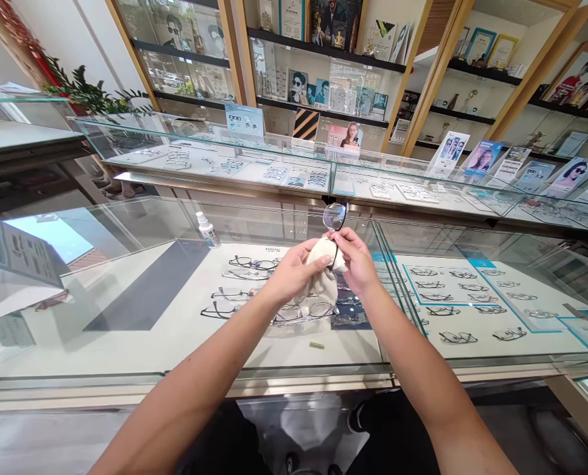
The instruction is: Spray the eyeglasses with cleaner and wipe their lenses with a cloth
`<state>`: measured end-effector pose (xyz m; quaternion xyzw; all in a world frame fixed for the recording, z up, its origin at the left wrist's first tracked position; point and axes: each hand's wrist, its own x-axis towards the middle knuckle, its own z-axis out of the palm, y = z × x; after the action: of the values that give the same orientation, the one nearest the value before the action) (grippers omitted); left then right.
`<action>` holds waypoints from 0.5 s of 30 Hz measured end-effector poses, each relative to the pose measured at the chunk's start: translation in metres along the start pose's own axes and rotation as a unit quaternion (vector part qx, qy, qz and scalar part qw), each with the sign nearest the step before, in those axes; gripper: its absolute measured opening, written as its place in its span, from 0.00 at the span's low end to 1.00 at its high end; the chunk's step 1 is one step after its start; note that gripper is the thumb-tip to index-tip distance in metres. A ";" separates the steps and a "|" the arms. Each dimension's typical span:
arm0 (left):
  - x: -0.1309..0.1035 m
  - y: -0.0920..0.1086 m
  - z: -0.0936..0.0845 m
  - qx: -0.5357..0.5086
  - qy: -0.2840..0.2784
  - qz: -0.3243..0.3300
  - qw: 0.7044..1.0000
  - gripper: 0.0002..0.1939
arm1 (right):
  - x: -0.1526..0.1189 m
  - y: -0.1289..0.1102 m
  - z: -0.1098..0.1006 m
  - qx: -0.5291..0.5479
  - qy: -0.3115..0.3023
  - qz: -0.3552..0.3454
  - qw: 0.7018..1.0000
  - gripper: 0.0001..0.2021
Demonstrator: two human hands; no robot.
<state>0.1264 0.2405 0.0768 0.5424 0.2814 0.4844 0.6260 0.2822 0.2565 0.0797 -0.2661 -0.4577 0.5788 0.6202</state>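
Above the glass counter, both my hands are close together around a pair of eyeglasses [334, 216] and a cream cloth [322, 285]. My left hand [296, 269] is closed on the bunched cloth, its thumb pressing the cloth near a dark temple arm of the glasses. With fingers pinched, my right hand [356, 258] grips the glasses near that arm. One clear lens with a dark rim points up and away from me. The rest of the frame is hidden by the cloth and fingers.
A white spray bottle [207, 229] stands on the glass counter [126, 330] to the left. Several eyeglass frames [253, 264] lie in the display below. Farther back runs another glass showcase [284, 148] with upright cards. A folded leaflet [14, 254] stands at the far left.
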 end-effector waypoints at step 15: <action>0.006 -0.007 0.001 0.001 0.074 0.029 0.997 0.35 | -0.004 0.005 0.003 -0.019 -0.001 -0.054 0.998 0.15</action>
<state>0.1313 0.2456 0.0711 0.5131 0.3119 0.5410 0.5888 0.2776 0.2526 0.0761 -0.2524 -0.4833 0.5361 0.6445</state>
